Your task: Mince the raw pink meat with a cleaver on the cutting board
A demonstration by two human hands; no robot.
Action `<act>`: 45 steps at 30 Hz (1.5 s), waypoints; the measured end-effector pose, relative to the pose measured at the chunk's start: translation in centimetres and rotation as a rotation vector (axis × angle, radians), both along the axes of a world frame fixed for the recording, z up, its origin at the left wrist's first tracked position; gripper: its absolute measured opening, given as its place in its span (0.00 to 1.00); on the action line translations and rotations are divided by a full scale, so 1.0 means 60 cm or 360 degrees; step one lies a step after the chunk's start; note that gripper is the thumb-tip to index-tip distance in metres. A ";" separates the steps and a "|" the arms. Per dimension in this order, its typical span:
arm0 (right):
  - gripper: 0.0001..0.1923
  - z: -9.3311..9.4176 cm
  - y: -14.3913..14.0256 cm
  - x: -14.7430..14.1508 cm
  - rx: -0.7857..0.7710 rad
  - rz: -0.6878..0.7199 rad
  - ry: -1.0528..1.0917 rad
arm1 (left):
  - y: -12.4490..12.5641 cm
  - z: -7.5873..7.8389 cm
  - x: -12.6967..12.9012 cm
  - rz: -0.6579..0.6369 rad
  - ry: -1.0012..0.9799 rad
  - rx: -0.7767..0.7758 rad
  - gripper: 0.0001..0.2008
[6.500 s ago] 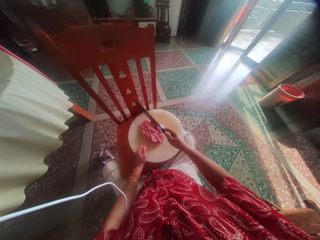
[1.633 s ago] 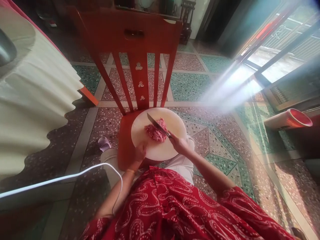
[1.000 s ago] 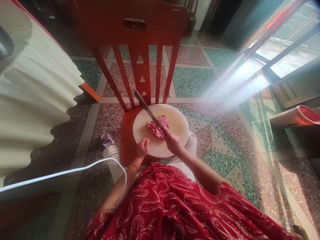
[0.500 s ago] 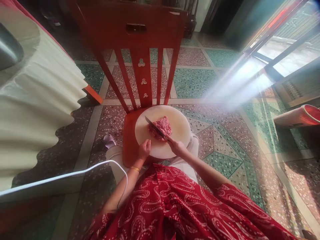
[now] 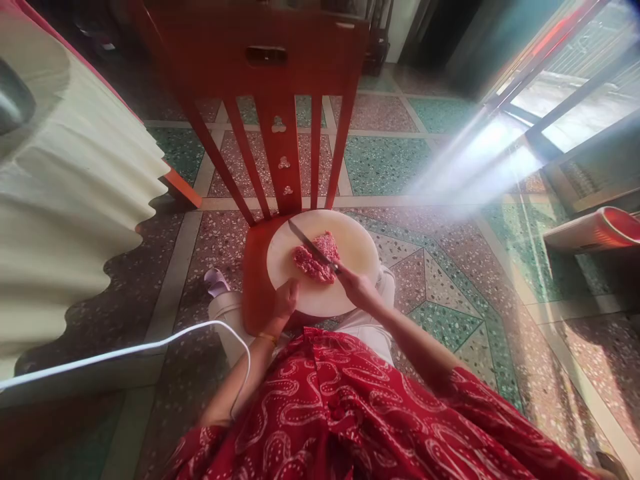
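A round pale cutting board [image 5: 357,247] lies on the red wooden chair seat [image 5: 255,287]. Pink minced meat [image 5: 314,269] sits in a heap left of the board's middle. My right hand [image 5: 359,288] is closed round the handle of a kitchen knife [image 5: 306,240]. Its dark blade slants up and left across the meat, which shows a split along the blade. At the board's near left rim my left hand [image 5: 287,298] is closed, apart from the meat; its fingers appear to grip the rim, though their undersides are hidden.
The slatted chair back [image 5: 280,87] rises behind the board. A white cable [image 5: 150,347] runs in from the left past my left forearm. Beside it hangs a cream tablecloth [image 5: 75,200]. A pale bin-like container [image 5: 595,230] is on the patterned floor at right.
The knife blade has shifted up and slightly away, and the meat is now parted into two portions along it. My left hand stays at the board's rim.
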State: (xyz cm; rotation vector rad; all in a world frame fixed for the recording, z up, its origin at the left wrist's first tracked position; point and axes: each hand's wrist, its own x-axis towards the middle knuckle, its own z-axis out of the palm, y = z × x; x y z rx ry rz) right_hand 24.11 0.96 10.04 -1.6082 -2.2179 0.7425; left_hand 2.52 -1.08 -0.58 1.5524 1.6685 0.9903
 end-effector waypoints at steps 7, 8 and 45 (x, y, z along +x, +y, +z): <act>0.24 -0.012 -0.002 -0.012 0.0097 0.0005 0.0053 | 0.000 0.001 -0.001 0.0009 0.0057 0.0011 0.16; 0.24 -0.017 -0.003 -0.010 -0.0020 0.0001 -0.0035 | 0.000 0.000 -0.001 0.0015 0.0062 0.0001 0.16; 0.22 -0.027 0.003 -0.002 -0.0095 -0.0048 0.0024 | 0.001 -0.003 0.000 0.0019 0.0053 0.0021 0.16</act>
